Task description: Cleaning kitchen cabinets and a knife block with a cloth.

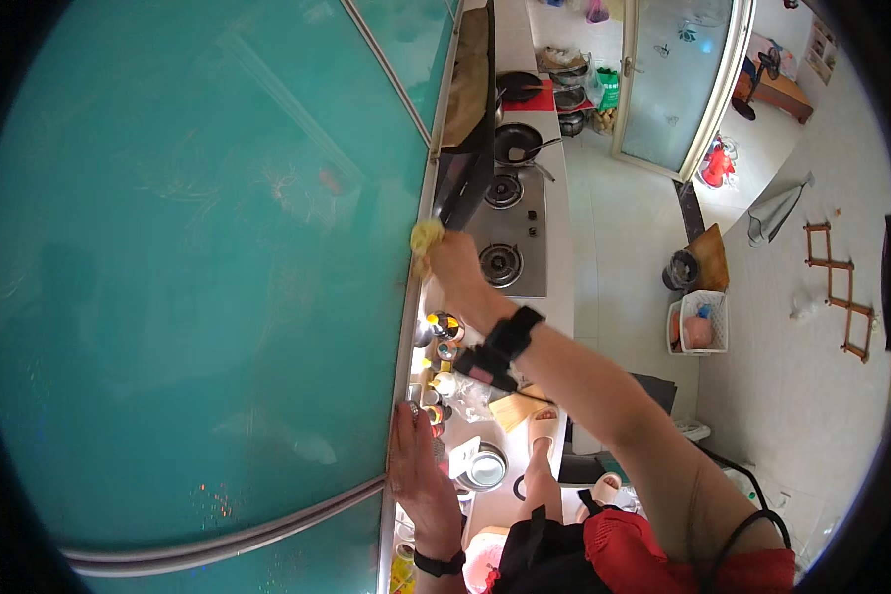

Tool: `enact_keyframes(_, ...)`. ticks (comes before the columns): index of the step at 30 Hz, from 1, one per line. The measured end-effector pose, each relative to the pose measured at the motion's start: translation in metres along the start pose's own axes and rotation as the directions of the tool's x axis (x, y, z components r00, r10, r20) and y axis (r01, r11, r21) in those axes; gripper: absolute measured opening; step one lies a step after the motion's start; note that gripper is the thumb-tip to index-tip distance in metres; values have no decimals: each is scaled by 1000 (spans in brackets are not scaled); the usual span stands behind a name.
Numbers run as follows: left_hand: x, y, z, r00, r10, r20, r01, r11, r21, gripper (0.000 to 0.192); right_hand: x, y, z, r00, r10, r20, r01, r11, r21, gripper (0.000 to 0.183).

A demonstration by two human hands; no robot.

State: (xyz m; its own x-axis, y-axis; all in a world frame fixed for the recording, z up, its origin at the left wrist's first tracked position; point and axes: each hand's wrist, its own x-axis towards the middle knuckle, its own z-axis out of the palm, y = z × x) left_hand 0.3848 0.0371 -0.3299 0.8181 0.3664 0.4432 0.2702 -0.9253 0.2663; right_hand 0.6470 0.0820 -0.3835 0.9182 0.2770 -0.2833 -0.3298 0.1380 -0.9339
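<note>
My right hand [454, 269] is closed around a crumpled yellow cloth [427, 237]. The cloth touches the metal lower frame of a teal glossy cabinet [215, 297], beside the dark range hood [471, 178]. Further down the same edge, my left hand [422, 468] lies with extended fingers against the cabinet frame, holding nothing. Both wrists wear black bands, and a small black device is strapped to the right one. Under my right forearm, sauce bottles [445, 325] stand on the counter. One of my slippered feet [542, 431] is over the counter.
A two-burner gas stove [516, 230] lies below the hood, with a black wok [518, 143] beside it. Near my foot are a wooden board [518, 407] and a metal pot [484, 469]. A white basket [702, 323] and a dark bin [681, 271] stand on the floor near a glass door [676, 82].
</note>
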Motion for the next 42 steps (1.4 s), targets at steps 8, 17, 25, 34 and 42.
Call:
enact_keyframes(8,8,1,0,994,-81,69,83,996,-20,40,89,-64,9,951,54,-305,-63,998,-21,18)
enact_keyframes(17,9,-1,2,999,-29,34,29,1000,1,36,42,-4,-2,987,-158,-14,154,976,-156,29)
enact_keyframes(25,3,-2,3,997,-19,74,19,1000,14,44,94,-46,-1,974,-40,-223,21,996,-90,17)
enact_keyframes(34,3,-12,5,999,-30,-20,30,1000,-2,46,-107,3,4,987,-104,126,109,993,-34,28)
enact_keyframes(42,9,12,12,997,-65,29,65,998,7,42,101,-5,5,981,-33,-193,-9,977,-215,32)
